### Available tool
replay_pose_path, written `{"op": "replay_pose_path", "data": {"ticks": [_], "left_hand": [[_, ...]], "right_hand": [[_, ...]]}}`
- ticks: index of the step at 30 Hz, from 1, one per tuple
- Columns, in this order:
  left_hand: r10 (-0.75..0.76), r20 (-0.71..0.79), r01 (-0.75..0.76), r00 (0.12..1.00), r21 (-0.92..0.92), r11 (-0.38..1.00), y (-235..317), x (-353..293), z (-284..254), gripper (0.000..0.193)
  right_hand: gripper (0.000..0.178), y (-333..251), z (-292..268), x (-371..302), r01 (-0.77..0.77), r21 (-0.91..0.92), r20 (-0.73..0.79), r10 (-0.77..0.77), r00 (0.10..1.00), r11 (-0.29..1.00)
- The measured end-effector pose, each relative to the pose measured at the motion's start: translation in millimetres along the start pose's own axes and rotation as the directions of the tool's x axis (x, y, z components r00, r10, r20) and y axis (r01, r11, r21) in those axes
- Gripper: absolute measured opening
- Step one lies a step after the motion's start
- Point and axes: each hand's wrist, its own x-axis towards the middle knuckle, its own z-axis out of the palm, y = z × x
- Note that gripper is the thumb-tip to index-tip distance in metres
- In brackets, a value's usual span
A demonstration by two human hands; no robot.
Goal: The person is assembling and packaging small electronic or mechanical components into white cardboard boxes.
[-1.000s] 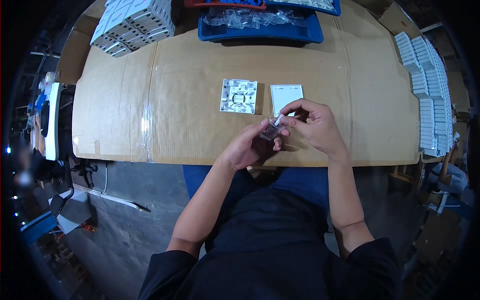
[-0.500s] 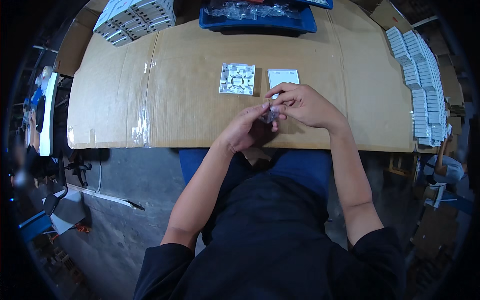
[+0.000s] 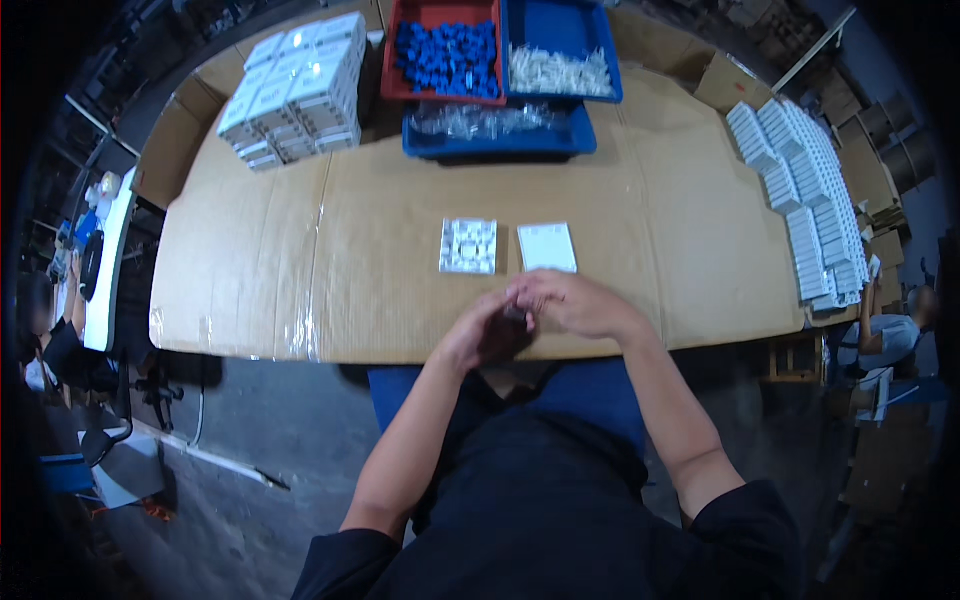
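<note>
Left hand point(image 3: 484, 328) curls its fingers and thumb around a small clear bag point(image 3: 516, 313); the right hand point(image 3: 575, 302) arches over to meet it, and whether it grips the bag too I cannot tell. The bag sits between the hands above the table's near edge, mostly hidden, only a dim, shiny greyish bit showing. Just beyond the right fingers lies a smooth, flat white square panel point(image 3: 547, 246); left of it, apart, a white square base point(image 3: 468, 246) shows moulded recesses and a central ring.
</note>
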Motion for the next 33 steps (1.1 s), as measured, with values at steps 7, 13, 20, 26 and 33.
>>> {"op": "replay_pose_path", "data": {"ticks": [7,13,20,26,33], "left_hand": [[0.039,0.066,-0.043,0.997,0.066,0.997,0.8,-4.6,-6.1,0.043],[-0.025,0.165,0.011,0.986,0.089,0.996,6.0,3.0,-1.0,0.051],[-0.052,0.132,0.052,0.990,0.003,0.999,9.2,6.8,-3.1,0.051],[-0.086,0.149,0.088,0.985,-0.010,0.996,6.9,11.6,-8.0,0.053],[-0.127,0.122,0.124,0.984,0.036,0.992,12.4,12.2,-2.5,0.059]], "right_hand": [[0.031,1.2,-45.3,17.7,-0.030,-0.044,0.014,0.030,0.999,0.999],[0.022,42.6,-163.9,76.7,-0.065,-0.110,-0.477,0.004,0.879,0.992],[0.019,46.8,-291.9,155.1,-0.304,-0.461,-0.775,-0.212,0.595,0.834],[0.016,66.0,-357.0,202.0,-0.519,-0.755,-0.655,-0.482,0.582,0.401],[0.018,80.2,-372.3,225.3,-0.547,-0.814,-0.562,-0.508,0.653,0.196]]}}
